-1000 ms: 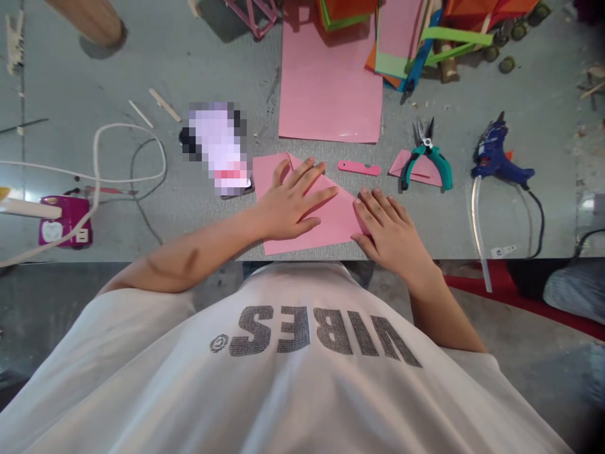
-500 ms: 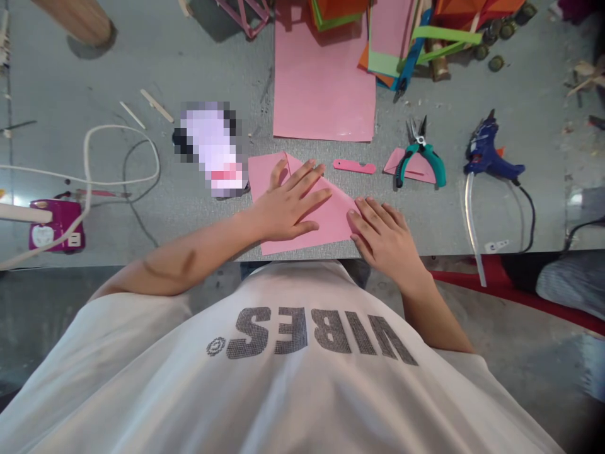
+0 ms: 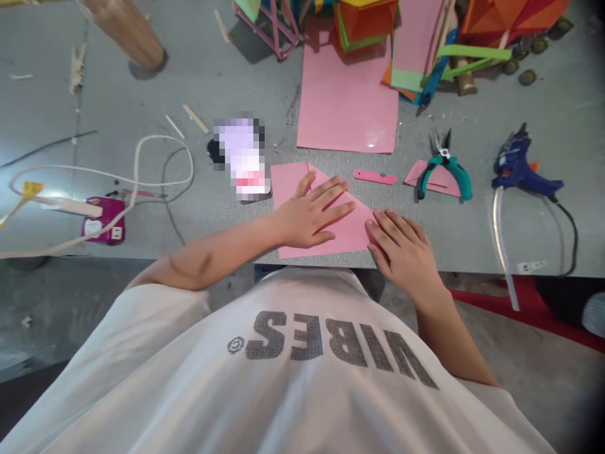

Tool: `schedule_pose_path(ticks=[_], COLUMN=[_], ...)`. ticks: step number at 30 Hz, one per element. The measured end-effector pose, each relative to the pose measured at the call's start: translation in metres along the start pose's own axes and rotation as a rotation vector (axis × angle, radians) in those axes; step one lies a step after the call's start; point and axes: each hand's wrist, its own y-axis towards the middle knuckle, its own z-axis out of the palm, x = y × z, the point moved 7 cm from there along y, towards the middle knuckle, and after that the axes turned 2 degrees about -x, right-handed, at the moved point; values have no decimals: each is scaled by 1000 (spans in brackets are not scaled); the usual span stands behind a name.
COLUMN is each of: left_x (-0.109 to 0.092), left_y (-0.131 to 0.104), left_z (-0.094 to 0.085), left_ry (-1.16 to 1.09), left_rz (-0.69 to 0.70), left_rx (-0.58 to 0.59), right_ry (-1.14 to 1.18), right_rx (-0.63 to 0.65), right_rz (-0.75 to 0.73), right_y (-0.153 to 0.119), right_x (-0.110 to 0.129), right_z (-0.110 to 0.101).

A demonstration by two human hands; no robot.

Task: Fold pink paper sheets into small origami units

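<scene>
A folded sheet of pink paper lies flat at the table's near edge, its upper right side a slanting fold. My left hand rests palm down on it with the fingers spread. At the paper's right corner, my right hand touches the fold with its fingertips, fingers stretched out. Just beyond the paper is a pink cutter-like tool. Teal-handled pliers lie to the right on a small pink paper piece. A phone with a blurred screen is left of the paper.
A blue glue gun with a clear glue stick lies at right. Behind is a larger pink sheet beside coloured paper pieces. At left are a purple power adapter, a white cable and a wooden cylinder.
The camera view has shifted, so the whole scene appears farther right. Both hands keep nearly the same places on the folded pink paper.
</scene>
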Motion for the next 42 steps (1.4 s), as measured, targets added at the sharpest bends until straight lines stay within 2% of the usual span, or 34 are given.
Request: schedule_pose_path(ticks=[9,15,24,29,42], left_x=[-6,-24,-15,-14,-16], left_y=[5,15,14,14,14], left_z=[-3,-10,0,1,-3], left_ry=[74,124,3,-10,-14], left_rz=[33,168,150,145,157], left_rx=[2,27,47,86,135], right_ry=[-30,-21,149,214,271], right_rx=[-54,-115,-211,-210,-240], right_rz=[-31,-32,68,136,157], right_y=[4,6,4,4,5], right_x=[0,1,-12,-19,-22], right_z=[-3,-8,-8,-5,-5])
